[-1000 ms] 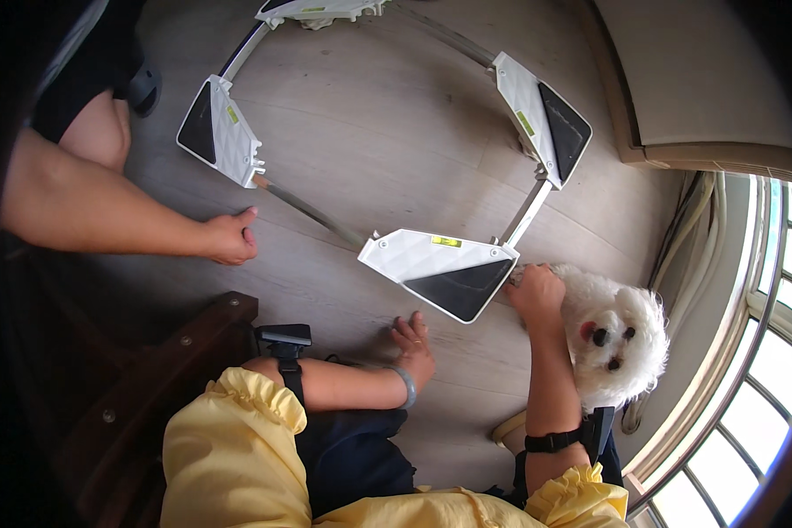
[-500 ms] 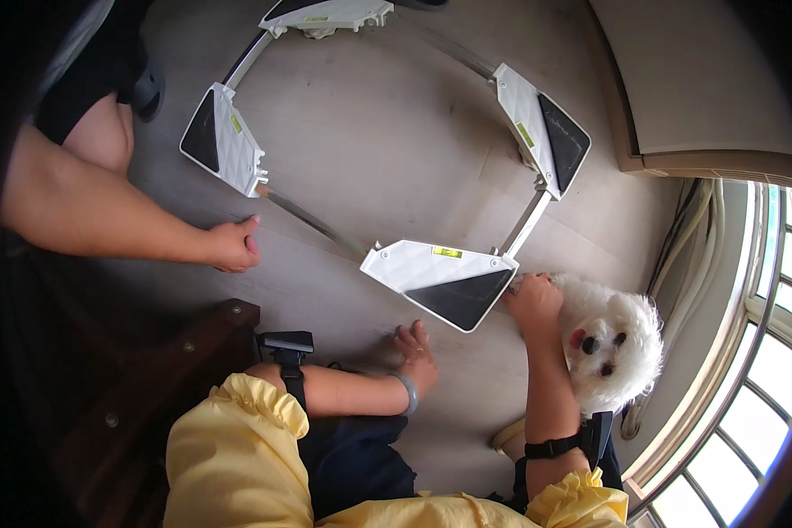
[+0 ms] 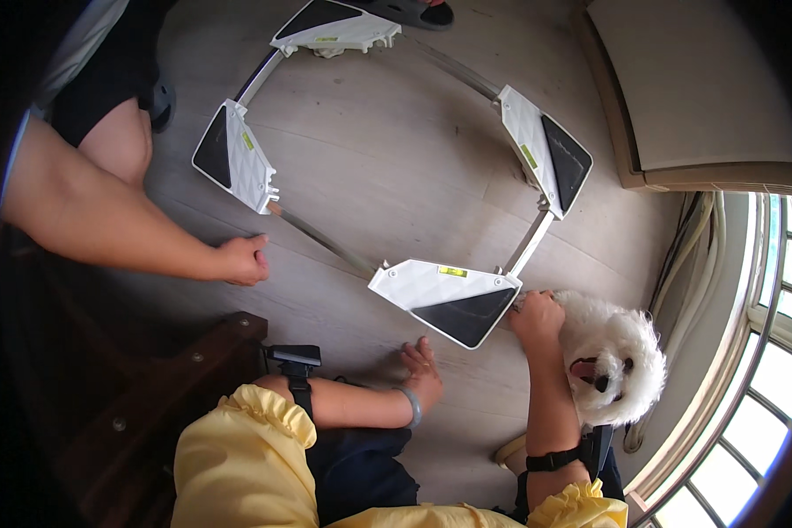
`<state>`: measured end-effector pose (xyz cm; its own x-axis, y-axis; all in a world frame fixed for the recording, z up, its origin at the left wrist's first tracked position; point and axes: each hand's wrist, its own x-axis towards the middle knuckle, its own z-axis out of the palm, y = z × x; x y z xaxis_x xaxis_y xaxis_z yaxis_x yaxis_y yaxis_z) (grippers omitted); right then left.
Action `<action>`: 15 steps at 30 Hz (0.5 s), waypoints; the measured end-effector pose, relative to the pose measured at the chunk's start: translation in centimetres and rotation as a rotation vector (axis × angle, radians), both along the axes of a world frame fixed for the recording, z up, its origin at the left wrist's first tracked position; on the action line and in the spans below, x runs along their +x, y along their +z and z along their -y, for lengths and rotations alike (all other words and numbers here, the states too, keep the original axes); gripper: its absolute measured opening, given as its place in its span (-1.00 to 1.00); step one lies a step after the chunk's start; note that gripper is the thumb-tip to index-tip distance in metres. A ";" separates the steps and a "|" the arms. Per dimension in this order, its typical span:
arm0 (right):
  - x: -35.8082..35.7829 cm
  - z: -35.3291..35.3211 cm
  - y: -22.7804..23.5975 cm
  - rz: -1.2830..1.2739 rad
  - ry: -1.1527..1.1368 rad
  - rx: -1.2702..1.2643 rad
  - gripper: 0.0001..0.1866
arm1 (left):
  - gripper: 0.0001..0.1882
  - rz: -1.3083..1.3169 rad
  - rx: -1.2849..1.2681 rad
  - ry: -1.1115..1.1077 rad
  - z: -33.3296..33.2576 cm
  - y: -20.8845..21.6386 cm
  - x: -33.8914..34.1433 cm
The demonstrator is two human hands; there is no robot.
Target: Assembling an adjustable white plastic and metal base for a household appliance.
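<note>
A low adjustable appliance stand lies on the floor. Its white near corner piece [image 3: 447, 297] has a black pad and a small yellow-green level, and metal rods join it to the other corners. Just in front of that piece, my left hand [image 3: 423, 374] holds nothing, its fingers apart. My right hand [image 3: 538, 319] is closed beside the piece's right end, against the front of a fluffy white dog [image 3: 620, 361]. What its fingers grip is hidden. A co-worker's hand [image 3: 245, 261] is loosely curled near the left corner piece [image 3: 235, 158], apart from it.
The far corner piece [image 3: 334, 26] lies beside a dark sandal [image 3: 414, 11]. Another corner piece [image 3: 550, 150] is at the right. A beige cabinet [image 3: 695, 88] stands at the upper right, with pale hoses [image 3: 700, 255] below it. Dark wooden furniture [image 3: 176, 378] is at the lower left.
The whole view has shifted slightly, so the stand appears lower. The dog has turned its head and its mouth is open wider. Both my hands keep about the same places beside the near corner piece.
</note>
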<state>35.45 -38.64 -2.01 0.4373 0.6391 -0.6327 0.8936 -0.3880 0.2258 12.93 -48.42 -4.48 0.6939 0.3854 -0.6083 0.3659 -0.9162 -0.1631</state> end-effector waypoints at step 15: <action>-0.4 0.2 0.1 -0.003 0.022 0.041 -0.58 | -0.50 -0.061 -0.018 -0.006 0.3 0.2 0.2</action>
